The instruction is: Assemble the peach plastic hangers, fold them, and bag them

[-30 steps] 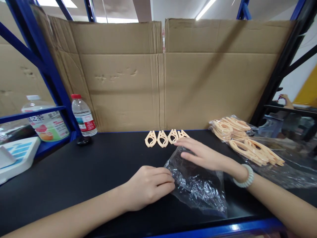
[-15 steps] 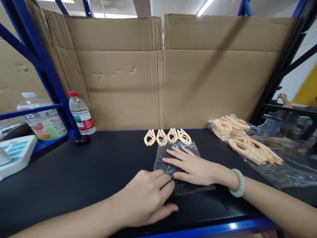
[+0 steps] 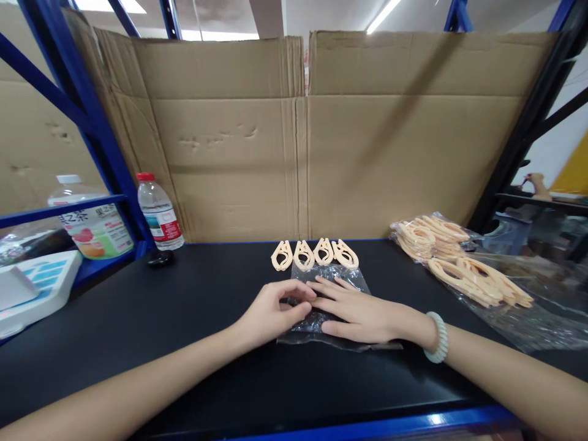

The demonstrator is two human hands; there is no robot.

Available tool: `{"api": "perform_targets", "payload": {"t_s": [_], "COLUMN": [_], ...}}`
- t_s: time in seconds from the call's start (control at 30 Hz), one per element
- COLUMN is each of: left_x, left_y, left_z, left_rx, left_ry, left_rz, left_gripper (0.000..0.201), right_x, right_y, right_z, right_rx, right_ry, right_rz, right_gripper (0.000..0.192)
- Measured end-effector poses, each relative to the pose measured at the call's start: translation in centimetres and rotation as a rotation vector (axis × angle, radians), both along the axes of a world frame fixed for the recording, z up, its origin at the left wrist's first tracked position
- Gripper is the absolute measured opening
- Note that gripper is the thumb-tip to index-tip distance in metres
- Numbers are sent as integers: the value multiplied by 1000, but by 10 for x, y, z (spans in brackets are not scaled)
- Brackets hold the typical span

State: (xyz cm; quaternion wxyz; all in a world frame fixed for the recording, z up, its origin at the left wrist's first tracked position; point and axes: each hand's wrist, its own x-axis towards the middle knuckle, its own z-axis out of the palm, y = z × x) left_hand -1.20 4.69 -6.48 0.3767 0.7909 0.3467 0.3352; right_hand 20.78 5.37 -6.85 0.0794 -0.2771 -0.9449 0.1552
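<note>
Two hands on clear plastic bag (image 3: 337, 303), flat on black shelf top (image 3: 184, 318) at centre, just in front of four peach clips (image 3: 315, 254). Right hand (image 3: 362, 309) spread open, palm down, pressing bag flat, likely to keep slippery film from sliding. Left hand (image 3: 275, 309) curled narrow, fingertips pinched at bag's left edge, apparently working opening apart. Clips lined in row touching side by side, close to bag mouth for easy reach. Bagged heap of same clips (image 3: 454, 257) well apart at right. Water bottle (image 3: 160, 211) far left.

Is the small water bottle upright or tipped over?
Upright: the water bottle stands on the black shelf, its red cap on top.
</note>
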Motion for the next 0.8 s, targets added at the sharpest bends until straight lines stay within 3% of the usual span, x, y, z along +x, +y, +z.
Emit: {"api": "perform_targets", "payload": {"t_s": [0.1,0.2,0.27,0.33,0.43,0.5,0.7,0.8], "left_x": [3,4,4,3,2,2,2,2], "left_y": [-9,-18,-21,-22,-23,-23,-25,-24], "left_z": [-6,-7,-6,-4,-4,-5,-5,-5], "left_rx": [275,373,400,420,442,463,567,631], "left_ry": [156,253,295,319,323,321,349,360], "left_rz": [-4,-32,-57,-89,-130,-149,-170,-194], "left_gripper": [28,36,33,31,31,31,25,28], "right_x": [6,26,45,61,74,75,74,76], "right_y": [12,40,63,83,99,103,105,104], "right_z": [2,6,7,4,-4,-8,-7,-3], "right_rx": [64,319,484,545,497,451,372,333], "right_ry": [145,387,330,100,-169,-242,-270,-273], "right_rz": [-67,-237,-341,-417,-414,-381,-369,-388], "right_gripper": [45,41,42,61,89,96,92,80]}}
